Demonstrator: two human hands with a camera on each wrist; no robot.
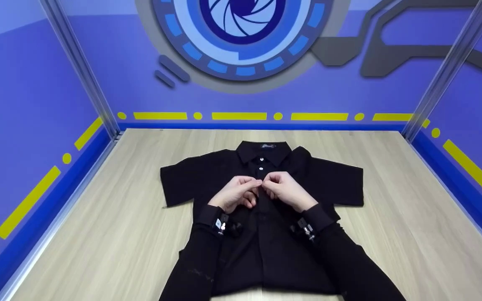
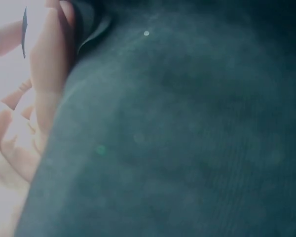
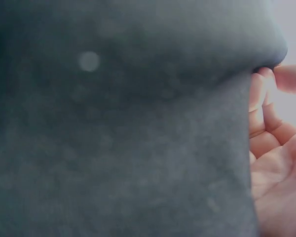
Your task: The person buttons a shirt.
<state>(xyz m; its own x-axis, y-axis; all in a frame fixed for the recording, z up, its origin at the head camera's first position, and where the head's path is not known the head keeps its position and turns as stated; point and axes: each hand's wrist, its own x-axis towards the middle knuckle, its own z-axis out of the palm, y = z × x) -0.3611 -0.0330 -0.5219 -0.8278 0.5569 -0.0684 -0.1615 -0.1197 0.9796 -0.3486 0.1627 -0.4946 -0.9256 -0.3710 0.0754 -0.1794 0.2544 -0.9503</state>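
A black short-sleeved collared shirt (image 1: 211,173) lies front up, its collar (image 1: 245,152) toward the back wall. Two white buttons (image 1: 261,169) show on the placket just below the collar. At the chest, my left hand (image 1: 236,193) pinches the placket edge between thumb and forefinger. My right hand (image 1: 289,191) pinches the placket from the other side, its fingertips almost meeting the left ones. Dark, blurred cloth (image 2: 177,138) fills most of the left wrist view, and similar cloth (image 3: 123,148) covers much of the right one. Whatever lies between the fingertips is hidden.
A light wood tabletop (image 1: 111,234) lies under the shirt. Blue printed panels (image 1: 27,104) rise behind it and at both sides, with metal posts (image 1: 78,62) at the back corners. Dark wrist straps with small devices (image 1: 221,223) sit above the shirt body.
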